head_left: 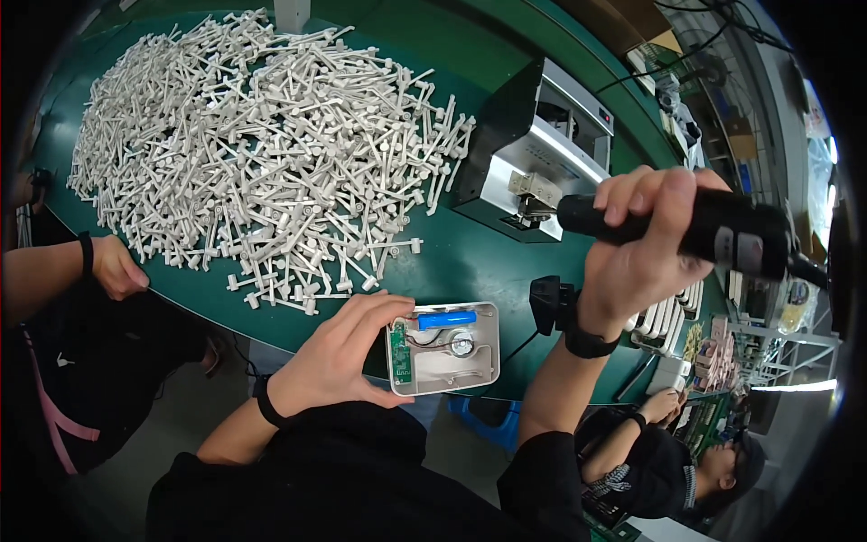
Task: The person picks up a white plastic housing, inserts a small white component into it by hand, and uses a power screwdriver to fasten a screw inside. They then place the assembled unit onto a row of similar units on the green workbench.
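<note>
Nearer to us than the silver-and-black machine (pixel 560 152) and to its left, we hold the white housing (pixel 432 372), open side up. The fingers and thumb of our left hand (pixel 339 350) grip its left end. Inside the housing sit a blue battery (pixel 447 320), a green circuit board (pixel 402 355) and a round silver part (pixel 461 341). The fingers of our right hand (pixel 646 221) wrap around the black screwdriver (pixel 741 230), its tip at the metal bracket (pixel 535 187) on the machine's front; we cannot tell contact. A pile of white parts (pixel 262 149) covers the green table (pixel 479 262) left of the machine.
</note>
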A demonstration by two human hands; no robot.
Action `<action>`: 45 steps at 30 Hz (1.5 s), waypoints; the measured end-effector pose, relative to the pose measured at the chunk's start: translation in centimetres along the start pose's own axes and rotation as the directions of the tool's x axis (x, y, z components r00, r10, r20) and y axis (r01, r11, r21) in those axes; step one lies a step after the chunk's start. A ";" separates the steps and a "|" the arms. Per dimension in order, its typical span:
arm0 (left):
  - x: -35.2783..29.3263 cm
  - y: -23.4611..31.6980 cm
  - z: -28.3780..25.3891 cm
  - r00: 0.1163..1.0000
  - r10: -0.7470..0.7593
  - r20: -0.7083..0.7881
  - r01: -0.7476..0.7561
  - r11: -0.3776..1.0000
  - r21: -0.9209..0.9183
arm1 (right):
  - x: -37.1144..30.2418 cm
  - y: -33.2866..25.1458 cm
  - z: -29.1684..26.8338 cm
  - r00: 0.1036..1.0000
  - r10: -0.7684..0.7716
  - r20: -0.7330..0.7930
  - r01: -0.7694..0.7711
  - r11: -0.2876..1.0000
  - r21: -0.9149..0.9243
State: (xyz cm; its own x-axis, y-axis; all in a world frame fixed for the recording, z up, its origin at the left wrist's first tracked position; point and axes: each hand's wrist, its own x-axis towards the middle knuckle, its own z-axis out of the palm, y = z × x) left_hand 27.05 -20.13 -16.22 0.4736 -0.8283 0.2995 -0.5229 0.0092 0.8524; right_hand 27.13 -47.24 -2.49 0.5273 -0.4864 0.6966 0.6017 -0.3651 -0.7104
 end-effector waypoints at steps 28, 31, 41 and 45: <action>-0.4 -0.3 -0.2 0.993 -0.106 0.044 0.110 0.991 -0.082 | -12.1 -5.2 4.5 0.931 0.247 0.268 -0.291 0.947 0.137; -0.4 -0.1 -0.4 0.992 -0.112 0.055 0.116 0.990 -0.076 | -12.2 -4.9 4.6 0.932 0.240 0.271 -0.287 0.946 0.151; -0.4 -0.1 -0.4 0.997 -0.058 0.049 0.060 0.998 -0.030 | -12.7 -4.4 4.2 0.942 0.246 0.230 -0.291 0.937 0.191; -0.2 -0.1 -0.2 1.000 -0.004 0.017 0.004 1.000 0.000 | -12.4 -5.0 3.1 0.907 0.376 0.188 -0.416 0.867 0.274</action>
State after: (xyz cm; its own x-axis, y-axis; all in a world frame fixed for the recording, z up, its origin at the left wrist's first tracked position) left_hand 27.15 -19.87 -16.30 0.4638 -0.8375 0.2890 -0.5208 0.0062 0.8537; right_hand 19.39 -36.95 -7.22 0.8178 -0.4291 0.3835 0.4663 0.1036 -0.8785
